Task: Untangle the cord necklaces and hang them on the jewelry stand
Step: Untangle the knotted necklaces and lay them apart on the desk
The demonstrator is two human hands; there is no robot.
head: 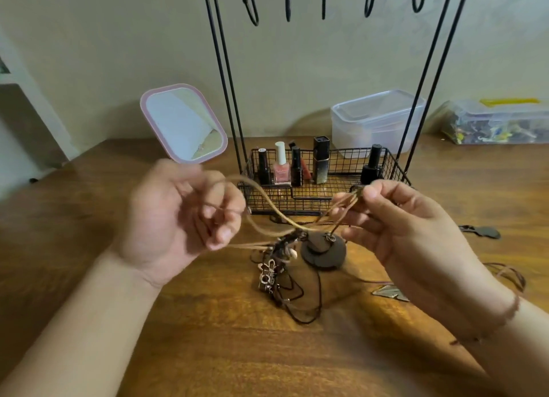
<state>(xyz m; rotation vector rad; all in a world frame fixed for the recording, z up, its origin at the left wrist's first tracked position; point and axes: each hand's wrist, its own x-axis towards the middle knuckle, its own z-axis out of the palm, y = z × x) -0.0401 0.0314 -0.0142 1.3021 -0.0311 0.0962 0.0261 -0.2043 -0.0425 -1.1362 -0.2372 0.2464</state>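
The top of the black wire jewelry stand [320,171] is cut off, so only its hooks [287,4] and thin legs show, and none of the hooks has anything hanging on it. The left hand [178,215] is a bit blurry. Its fingers are curled around loops of tan cord [267,209], but I cannot tell just how it grips them. The right hand [407,227] pinches the other end of the cords between thumb and finger, near a small dark knot. The two hands are held apart above the wooden counter [208,322], and the smooth tan cord sags and crosses between them.

Under the hands hangs a messy tangle of cord necklaces [282,263], reaching down to the counter. It has thin black strings, little shiny metal charms and a flat round dark pendant [323,252]. It is hard to tell which string goes to which charm.

More cords [511,273] and a shiny flat piece [389,291] peek out from behind the right wrist, partly hidden.

The stand's basket holds small bottles: a pink one [281,166] with a white cap and some black ones. A pink-rimmed mirror [184,123] with round corners stands to the left. A clear plastic box [377,119] sits behind the stand.
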